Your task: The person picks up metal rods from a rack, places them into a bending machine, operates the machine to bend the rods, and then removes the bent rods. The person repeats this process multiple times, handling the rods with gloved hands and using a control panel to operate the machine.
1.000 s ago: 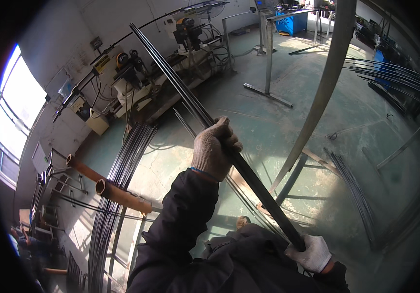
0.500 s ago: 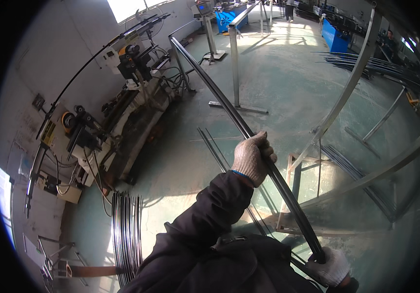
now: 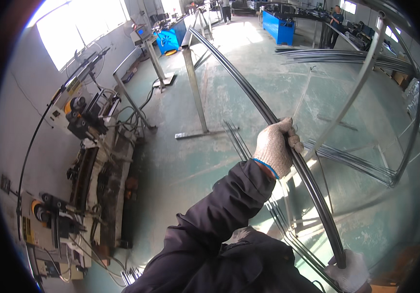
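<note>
A bundle of long dark metal tubes [image 3: 241, 83] runs diagonally from far left down to the near right in front of me. Around its middle, my left hand [image 3: 276, 149] is closed, wearing a pale knitted glove with a blue cuff edge. My right hand [image 3: 349, 273], gloved as well, is closed at the near end of the tubes at the lower right; part of it is blurred. Below the bundle, several thinner dark rods [image 3: 288, 229] lie at a similar slant, partly covered by my left arm.
A metal stand [image 3: 194, 93] with a flat foot rises ahead. Bending machines [image 3: 80, 117] line the left wall. On the right stand a slanted metal frame [image 3: 351, 93] and stacked rods [image 3: 327, 54]. Farther back are a blue cabinet [image 3: 277, 28] and a person [image 3: 336, 22] in dark clothes.
My view has swung to the right and up, so the machines sit farther left. Both hands keep hold of the tubes, whose far end now lies close to the top of the metal stand in view.
</note>
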The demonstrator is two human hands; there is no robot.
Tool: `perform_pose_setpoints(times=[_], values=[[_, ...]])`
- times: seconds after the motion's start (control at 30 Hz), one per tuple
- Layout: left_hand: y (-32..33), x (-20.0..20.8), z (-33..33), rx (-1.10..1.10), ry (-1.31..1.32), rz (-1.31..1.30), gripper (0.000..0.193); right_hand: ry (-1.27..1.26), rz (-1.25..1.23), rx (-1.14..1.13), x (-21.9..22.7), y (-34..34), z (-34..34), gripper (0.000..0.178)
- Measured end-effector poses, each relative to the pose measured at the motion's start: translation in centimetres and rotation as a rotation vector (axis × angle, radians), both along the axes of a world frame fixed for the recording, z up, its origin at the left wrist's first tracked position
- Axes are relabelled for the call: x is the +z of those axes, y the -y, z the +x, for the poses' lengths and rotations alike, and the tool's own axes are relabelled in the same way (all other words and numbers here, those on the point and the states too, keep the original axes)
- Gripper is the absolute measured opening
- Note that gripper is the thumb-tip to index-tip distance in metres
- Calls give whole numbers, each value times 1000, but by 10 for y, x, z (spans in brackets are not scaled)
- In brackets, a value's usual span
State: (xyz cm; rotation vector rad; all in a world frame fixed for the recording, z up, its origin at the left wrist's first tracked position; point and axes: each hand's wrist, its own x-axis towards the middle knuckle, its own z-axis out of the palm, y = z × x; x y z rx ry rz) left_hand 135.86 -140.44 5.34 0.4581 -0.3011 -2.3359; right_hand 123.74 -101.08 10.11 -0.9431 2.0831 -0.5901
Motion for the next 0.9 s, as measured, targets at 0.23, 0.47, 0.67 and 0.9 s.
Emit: perform_pose_setpoints(times=[0.23,0.47,0.67,0.9], values=[[179,8,-19,-66,-16,-32,15,-54,-92,-6,-12,168,3,20],[362,39,-20,-86,-121,-159,17,-135,-148,90,1,321,-1,32],[556,40,-15,-92,-153,-148,16,99,-193,-97,-30,442,3,34],[756,76,-25,19,-100,-162,23,-286,-868,-618,-113,647,2,43]])
